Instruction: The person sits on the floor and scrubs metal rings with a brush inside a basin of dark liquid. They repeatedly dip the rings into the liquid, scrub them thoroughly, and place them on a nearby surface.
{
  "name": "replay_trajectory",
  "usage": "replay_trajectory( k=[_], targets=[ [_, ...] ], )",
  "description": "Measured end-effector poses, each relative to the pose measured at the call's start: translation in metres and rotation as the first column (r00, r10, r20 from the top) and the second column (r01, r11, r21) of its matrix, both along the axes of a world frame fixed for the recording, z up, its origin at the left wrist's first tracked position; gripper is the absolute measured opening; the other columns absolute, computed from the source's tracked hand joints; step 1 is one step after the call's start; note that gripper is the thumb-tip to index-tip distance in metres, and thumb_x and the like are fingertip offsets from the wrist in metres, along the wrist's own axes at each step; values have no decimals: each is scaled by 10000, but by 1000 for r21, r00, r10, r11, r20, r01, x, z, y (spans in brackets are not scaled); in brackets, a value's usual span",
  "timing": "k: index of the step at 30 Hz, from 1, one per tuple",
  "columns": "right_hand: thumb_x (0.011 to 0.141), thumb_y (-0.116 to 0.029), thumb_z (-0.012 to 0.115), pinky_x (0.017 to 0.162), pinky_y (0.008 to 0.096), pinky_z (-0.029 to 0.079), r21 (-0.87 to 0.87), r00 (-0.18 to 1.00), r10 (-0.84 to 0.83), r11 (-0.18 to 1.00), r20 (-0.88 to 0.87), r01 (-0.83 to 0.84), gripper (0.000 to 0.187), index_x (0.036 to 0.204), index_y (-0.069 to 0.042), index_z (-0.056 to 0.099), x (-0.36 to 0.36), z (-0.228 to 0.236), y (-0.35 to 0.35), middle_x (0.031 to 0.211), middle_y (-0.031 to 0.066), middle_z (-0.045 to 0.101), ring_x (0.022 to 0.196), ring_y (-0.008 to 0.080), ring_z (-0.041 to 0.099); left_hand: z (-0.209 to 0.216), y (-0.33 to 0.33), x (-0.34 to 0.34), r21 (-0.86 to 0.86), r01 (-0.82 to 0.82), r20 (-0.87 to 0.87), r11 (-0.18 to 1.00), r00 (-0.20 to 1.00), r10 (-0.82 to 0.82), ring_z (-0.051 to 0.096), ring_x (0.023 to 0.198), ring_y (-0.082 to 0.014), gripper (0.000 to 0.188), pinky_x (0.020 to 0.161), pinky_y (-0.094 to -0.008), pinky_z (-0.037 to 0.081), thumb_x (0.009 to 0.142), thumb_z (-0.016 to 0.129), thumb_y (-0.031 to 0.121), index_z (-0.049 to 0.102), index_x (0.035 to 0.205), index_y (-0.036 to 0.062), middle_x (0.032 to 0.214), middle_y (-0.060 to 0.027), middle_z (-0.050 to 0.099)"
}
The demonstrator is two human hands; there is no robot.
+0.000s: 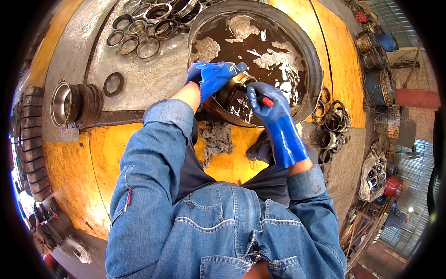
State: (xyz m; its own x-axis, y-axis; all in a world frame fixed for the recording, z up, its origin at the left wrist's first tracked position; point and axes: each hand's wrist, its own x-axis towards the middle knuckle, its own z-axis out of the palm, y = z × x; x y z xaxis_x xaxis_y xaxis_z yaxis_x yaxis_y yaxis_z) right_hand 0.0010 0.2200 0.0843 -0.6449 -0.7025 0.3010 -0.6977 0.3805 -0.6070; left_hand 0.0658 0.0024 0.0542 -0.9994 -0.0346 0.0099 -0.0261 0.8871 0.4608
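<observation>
A wide round metal tub (pixel 314 69) of dark, oily liquid with patches of foam stands in front of me. Over its near edge, my left hand (pixel 214 78), in a blue rubber glove, is closed around a thick metal ring (pixel 226 95), which is tilted. My right hand (pixel 271 103), gloved the same way, grips a tool with a red-ended handle (pixel 267 102). Its dark working end reaches into the ring, but its exact kind is hidden by the fingers.
Several metal rings (pixel 149 47) lie heaped at the far left, with one dark ring (pixel 113 84) apart. A steel wheel hub (pixel 62 104) sits at left. More rings (pixel 332 122) are right of the tub. A grey rag (pixel 217 139) lies between my legs.
</observation>
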Motion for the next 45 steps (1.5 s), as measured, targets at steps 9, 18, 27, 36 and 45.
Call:
replay_trajectory(
  k=[9, 18, 27, 36, 45],
  targets=[
    [880, -251, 742, 746, 453, 574, 198, 990, 126, 971, 60, -135, 116, 940, -152, 739, 24, -3, 15, 851, 121, 718, 829, 347, 705, 9, -1, 5, -70, 78, -55, 994, 995, -82, 706, 1108, -313, 476, 885, -452, 583, 1073, 328, 219, 430, 1535, 266, 1412, -97, 618],
    [918, -241, 727, 753, 431, 578, 245, 987, 156, 959, -48, -140, 126, 966, -126, 745, 30, -22, 6, 872, 135, 733, 838, 349, 713, -1, 3, -2, 178, -60, 10, 982, 998, 60, 689, 1086, -275, 434, 892, -421, 561, 1052, 412, 274, 491, 1472, 197, 1338, -94, 646],
    [898, -274, 725, 749, 428, 573, 141, 997, -7, 990, 70, -3, 140, 943, -147, 759, 8, -2, 0, 880, 128, 730, 834, 363, 701, 3, 4, -2, 291, -151, 60, 945, 988, 139, 672, 1063, -236, 431, 898, -390, 539, 1031, 495, 328, 553, 1409, 128, 1264, -90, 674],
    [944, -352, 719, 727, 354, 573, 52, 894, -192, 981, 405, 187, 294, 979, -63, 760, 7, 10, -3, 834, 149, 744, 741, 267, 727, 9, 4, -1, 340, -230, 124, 912, 972, 199, 655, 1041, -198, 467, 905, -360, 517, 1011, 579, 382, 614, 1345, 59, 1190, -87, 702],
    [918, -411, 703, 724, 387, 572, 287, 854, -347, 926, 386, 246, 351, 942, -68, 772, 17, 36, -12, 788, 160, 737, 749, 319, 735, 12, 6, -2, 374, -264, 165, 889, 962, 217, 648, 1027, -184, 499, 906, -347, 508, 992, 633, 413, 654, 1302, 22, 1144, -88, 719]
  ],
)
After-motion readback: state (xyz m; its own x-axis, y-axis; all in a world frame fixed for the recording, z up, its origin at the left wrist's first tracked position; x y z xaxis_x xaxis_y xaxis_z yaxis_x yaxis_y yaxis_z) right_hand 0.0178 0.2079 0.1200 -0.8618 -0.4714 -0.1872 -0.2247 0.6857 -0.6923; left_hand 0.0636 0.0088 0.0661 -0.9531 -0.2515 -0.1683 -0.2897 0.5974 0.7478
